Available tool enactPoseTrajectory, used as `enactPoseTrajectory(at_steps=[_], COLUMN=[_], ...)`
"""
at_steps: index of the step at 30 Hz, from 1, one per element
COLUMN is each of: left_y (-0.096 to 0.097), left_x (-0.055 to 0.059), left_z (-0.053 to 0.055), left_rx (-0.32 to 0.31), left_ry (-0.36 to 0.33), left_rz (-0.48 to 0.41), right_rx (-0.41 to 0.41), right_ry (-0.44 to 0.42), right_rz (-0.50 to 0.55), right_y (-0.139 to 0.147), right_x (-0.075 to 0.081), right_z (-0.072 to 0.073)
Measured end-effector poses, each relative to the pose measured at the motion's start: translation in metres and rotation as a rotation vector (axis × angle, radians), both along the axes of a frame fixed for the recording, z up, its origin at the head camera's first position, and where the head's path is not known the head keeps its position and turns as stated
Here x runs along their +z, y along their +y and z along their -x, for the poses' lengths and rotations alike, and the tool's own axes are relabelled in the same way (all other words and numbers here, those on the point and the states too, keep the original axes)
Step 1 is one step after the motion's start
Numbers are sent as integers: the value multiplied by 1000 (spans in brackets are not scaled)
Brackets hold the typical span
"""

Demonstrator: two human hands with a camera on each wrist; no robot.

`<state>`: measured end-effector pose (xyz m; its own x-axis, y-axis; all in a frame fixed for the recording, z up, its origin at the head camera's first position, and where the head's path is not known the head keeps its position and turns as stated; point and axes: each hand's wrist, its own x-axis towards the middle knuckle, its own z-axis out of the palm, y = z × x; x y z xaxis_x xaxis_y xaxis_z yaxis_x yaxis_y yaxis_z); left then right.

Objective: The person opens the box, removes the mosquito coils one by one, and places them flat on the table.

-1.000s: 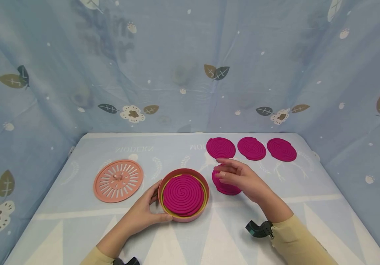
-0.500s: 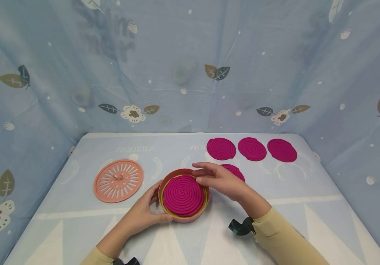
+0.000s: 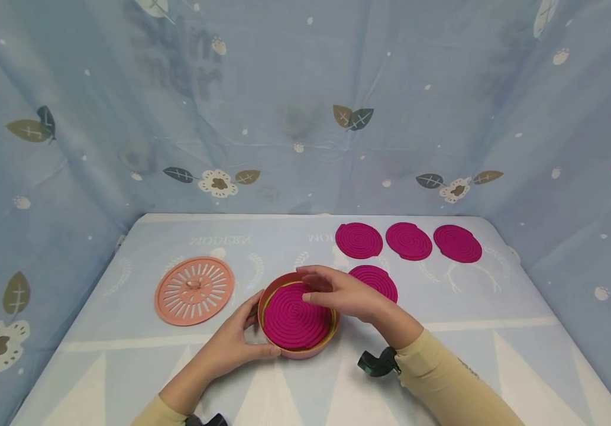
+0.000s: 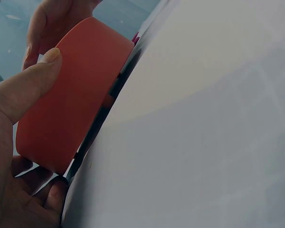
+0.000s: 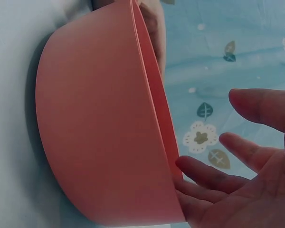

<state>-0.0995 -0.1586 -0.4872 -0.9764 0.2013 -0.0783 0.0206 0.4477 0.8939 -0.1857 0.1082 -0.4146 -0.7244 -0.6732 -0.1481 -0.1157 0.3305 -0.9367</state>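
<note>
A round salmon-pink mosquito coil box (image 3: 307, 354) stands on the table, lidless, with a yellow layer showing at its inner edge. On top inside it lies a magenta mosquito coil (image 3: 291, 319). My left hand (image 3: 238, 343) grips the box's left side, thumb at the front and fingers behind, as the left wrist view also shows on the orange wall (image 4: 71, 95). My right hand (image 3: 339, 290) is over the right part of the box, its fingers near the coil and far rim. In the right wrist view its fingers (image 5: 213, 175) are loosely spread, some at the rim.
Slotted pink lid (image 3: 194, 291) lies flat at the left. Behind the right hand rests one magenta coil (image 3: 377, 281). Farther back, three more lie in a row: left coil (image 3: 359, 241), middle coil (image 3: 409, 241) and right coil (image 3: 457, 244). A patterned curtain (image 3: 305, 118) closes the back.
My right hand has moved left from above the loose coil to over the box, uncovering that coil. The coil in the box has shifted slightly. My left hand has stayed on the box.
</note>
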Motion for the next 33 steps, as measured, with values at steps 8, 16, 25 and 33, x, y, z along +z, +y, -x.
enactPoseTrajectory(at_steps=[8, 16, 25, 33], left_y=[1, 2, 2, 1], left_x=[3, 4, 2, 2], left_z=[-1, -1, -1, 0], left_rx=[10, 11, 10, 1], left_ry=[-1, 5, 18, 21], left_rz=[-1, -1, -8, -4], right_rx=[-13, -131, -214, -153], right_ry=[16, -8, -121, -196], right_rz=[-11, 65, 149, 145], right_y=[2, 5, 5, 12], right_x=[0, -2, -10, -14], right_z=[0, 0, 1, 2])
